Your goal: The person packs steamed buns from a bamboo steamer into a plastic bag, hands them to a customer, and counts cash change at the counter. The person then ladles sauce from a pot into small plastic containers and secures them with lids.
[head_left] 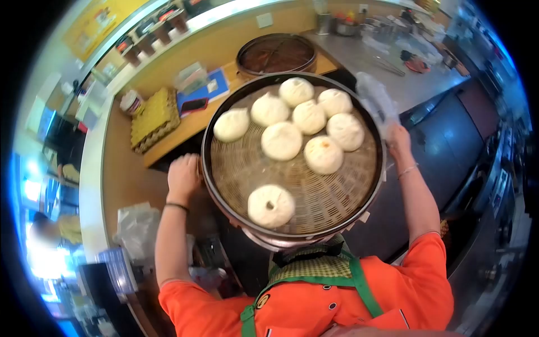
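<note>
Orange shirt [393, 292]. Steamer tray [241, 174], nine buns [281, 141], between left hand [184, 175] and right hand [398, 140], both clamped on sides. Beyond left: egg cartons [156, 119], phone [194, 105]. Beyond right: translucent sheet [373, 101], metal counter [415, 89]. Badge [262, 301] lettering: too small.

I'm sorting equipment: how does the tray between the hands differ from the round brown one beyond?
The near tray carries white buns; the far tray shows none. The near tray's floor is woven tan, the far tray's dark brown. The left hand and right hand hold the near tray; the far tray stands on the counter. Both are round.
</note>
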A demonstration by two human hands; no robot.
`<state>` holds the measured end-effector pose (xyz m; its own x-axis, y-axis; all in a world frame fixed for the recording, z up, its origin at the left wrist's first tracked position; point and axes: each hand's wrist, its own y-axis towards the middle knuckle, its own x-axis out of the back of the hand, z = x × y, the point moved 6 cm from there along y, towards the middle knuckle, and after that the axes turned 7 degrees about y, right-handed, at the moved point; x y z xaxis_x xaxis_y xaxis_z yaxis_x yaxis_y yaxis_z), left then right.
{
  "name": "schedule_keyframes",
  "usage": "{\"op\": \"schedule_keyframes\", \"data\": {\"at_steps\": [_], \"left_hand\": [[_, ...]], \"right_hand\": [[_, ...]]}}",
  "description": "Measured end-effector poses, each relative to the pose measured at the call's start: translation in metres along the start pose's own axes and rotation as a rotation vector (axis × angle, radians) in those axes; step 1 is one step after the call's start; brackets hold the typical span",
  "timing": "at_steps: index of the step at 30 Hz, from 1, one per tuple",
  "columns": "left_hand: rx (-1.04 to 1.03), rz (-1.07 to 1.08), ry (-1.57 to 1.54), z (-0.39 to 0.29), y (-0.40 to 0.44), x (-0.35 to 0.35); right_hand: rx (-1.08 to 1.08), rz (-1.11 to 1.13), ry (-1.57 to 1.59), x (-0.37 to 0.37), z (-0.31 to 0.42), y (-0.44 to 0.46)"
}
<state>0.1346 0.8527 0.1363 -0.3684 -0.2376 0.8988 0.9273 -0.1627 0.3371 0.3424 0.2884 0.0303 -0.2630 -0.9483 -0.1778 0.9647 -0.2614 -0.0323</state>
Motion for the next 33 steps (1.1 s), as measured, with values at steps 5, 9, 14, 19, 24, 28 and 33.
{"op": "schedule_keyframes", "data": {"at_steps": [5, 9, 14, 19, 24, 28, 33], "left_hand": [[-0.116, -0.228, 0.047, -0.042, 0.071, 0.090], [-0.210, -0.226, -0.017, -0.108, 0.133, 0.126], [-0.438, -0.201, -0.042, -0.192, 0.194, 0.148], [-0.612, -0.279, -0.111, -0.253, 0.229, 0.161], [-0.697, -0.308, -0.112, -0.283, 0.243, 0.160], [-0.709, -0.328, -0.124, -0.283, 0.243, 0.160], [-0.681, -0.290, -0.121, -0.269, 0.241, 0.164]], "right_hand": [[0.270, -0.099, -0.548, 0.097, 0.053, 0.033], [0.249, -0.200, -0.572, 0.215, 0.107, 0.019], [0.169, -0.325, -0.565, 0.350, 0.158, -0.040], [0.078, -0.414, -0.544, 0.443, 0.192, -0.101], [0.002, -0.455, -0.520, 0.482, 0.196, -0.143], [-0.050, -0.456, -0.497, 0.493, 0.190, -0.155], [-0.093, -0.429, -0.440, 0.486, 0.181, -0.161]]}}
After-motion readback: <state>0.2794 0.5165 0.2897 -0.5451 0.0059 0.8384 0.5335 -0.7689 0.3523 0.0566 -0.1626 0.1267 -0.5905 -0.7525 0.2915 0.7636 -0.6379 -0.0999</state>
